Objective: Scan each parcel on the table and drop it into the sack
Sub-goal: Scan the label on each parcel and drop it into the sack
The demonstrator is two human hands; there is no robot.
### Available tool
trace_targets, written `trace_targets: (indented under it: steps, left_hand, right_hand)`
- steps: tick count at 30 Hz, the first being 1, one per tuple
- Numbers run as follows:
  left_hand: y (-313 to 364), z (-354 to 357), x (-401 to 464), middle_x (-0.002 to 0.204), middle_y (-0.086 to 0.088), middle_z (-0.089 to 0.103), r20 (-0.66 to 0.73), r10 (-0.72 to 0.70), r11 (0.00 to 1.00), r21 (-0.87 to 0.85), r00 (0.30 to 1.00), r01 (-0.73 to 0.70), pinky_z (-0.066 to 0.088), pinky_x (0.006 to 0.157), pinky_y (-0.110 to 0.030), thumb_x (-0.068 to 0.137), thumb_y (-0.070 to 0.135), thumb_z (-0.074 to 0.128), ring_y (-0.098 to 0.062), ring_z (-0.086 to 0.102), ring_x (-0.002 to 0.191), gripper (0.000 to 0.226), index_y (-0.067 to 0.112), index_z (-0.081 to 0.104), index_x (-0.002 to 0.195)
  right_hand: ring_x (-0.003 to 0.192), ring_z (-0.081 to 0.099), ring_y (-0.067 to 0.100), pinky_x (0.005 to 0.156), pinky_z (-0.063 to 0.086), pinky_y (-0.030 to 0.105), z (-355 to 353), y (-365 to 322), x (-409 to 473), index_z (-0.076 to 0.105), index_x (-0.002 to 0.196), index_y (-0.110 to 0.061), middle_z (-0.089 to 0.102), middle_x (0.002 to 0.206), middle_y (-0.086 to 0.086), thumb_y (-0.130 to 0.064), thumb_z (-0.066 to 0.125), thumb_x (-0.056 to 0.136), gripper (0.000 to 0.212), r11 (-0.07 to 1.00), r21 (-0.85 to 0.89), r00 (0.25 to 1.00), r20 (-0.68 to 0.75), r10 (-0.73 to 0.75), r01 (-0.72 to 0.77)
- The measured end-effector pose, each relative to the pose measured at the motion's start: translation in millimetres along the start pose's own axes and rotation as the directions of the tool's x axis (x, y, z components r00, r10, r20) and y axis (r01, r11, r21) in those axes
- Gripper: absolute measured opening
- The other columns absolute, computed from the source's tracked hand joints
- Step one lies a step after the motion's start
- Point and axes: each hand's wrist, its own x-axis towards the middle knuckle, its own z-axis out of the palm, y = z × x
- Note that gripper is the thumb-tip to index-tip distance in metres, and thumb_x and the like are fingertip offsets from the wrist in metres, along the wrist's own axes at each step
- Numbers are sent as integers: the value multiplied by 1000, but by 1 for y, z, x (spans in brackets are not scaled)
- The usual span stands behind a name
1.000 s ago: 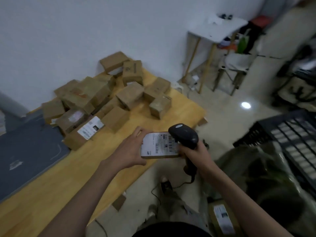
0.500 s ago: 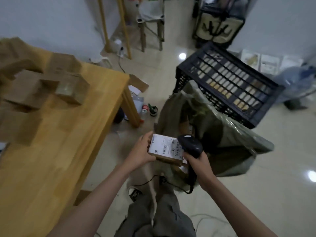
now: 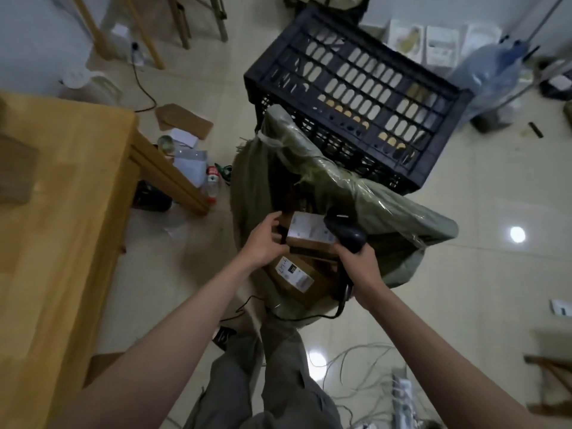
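A small brown parcel [image 3: 309, 233] with a white label on top sits over the mouth of the green sack [image 3: 387, 212]. My left hand [image 3: 263, 243] is at the parcel's left end, fingers curled against it. My right hand [image 3: 360, 263] grips the handle of the black barcode scanner [image 3: 346, 233], whose head is at the parcel's right edge. Inside the sack, below the held parcel, lies another brown parcel [image 3: 294, 274] with a white label. The sack's open rim leans against the crate behind it.
The wooden table [image 3: 62, 212] is at the left, with a blurred parcel [image 3: 15, 174] at its edge. A black plastic crate [image 3: 356, 97] stands behind the sack. Bottles and papers lie under the table's corner. Loose cables [image 3: 356, 366] cross the floor near my legs.
The view has swung from the table's pile to the floor and sack. Both hands carried the parcel and scanner away from the table and down over the sack's mouth.
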Motion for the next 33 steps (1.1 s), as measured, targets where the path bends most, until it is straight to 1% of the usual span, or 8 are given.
trace_targets:
  steps: [3,10,14,18,22,24,29,33]
  left_hand:
    - [-7,2,9,147,-7,45,-6,-41,998,39,999,41,47,93,-26,81,7,76,-20,51,126,81,15,35,150]
    - [-69,3,8,130,-7,58,-50,-226,962,142,973,231,48,100,-34,83,14,75,-24,57,118,48,14,59,128]
    - [-111,5,10,122,-9,63,-64,-338,936,80,939,342,44,93,-27,85,11,73,-24,58,118,37,8,63,120]
    - [-149,21,18,135,-7,55,-38,-430,903,10,902,430,40,99,-25,89,10,69,-23,51,127,37,6,62,125]
    - [-180,41,28,132,-8,56,-9,-483,875,-31,876,482,36,86,-15,91,13,67,-21,53,124,39,9,60,130]
    - [-197,52,33,129,-3,56,27,-503,862,-55,864,504,38,89,-18,92,17,66,-19,53,121,39,14,59,131]
    - [-232,81,47,144,-6,49,99,-530,823,-180,842,539,36,97,-26,97,18,60,-22,43,135,43,16,54,139]
    - [-253,93,58,146,-9,49,60,-551,793,-274,833,544,35,97,-23,92,15,67,-25,43,135,47,12,56,137]
  right_hand:
    - [92,68,25,81,57,40,-1,9,4,64,118,-15,69,98,7,-20,71,89,30,998,32,998,-37,49,-48]
    - [86,64,30,89,56,52,4,70,-8,65,111,-8,64,92,16,-13,71,88,25,961,97,961,-71,267,-260]
    - [84,58,34,94,52,59,16,105,-16,61,95,-11,58,92,18,-8,67,90,9,925,109,927,-43,371,-365]
    - [73,55,30,82,54,54,34,140,-13,61,99,-6,53,80,15,-8,66,92,9,901,92,902,-43,429,-423]
    - [78,54,33,76,51,52,48,170,-4,60,90,-13,53,79,14,-9,67,91,8,885,71,886,-39,463,-459]
    - [76,53,32,72,47,45,55,184,2,62,95,-8,52,76,14,-11,68,90,8,879,72,881,-22,473,-471]
    - [68,54,27,70,46,40,65,213,21,63,99,-4,53,69,10,-11,68,91,12,882,44,883,8,469,-469]
    - [63,49,20,60,43,34,71,225,34,62,98,-3,48,68,8,-7,67,90,10,889,22,889,37,456,-457]
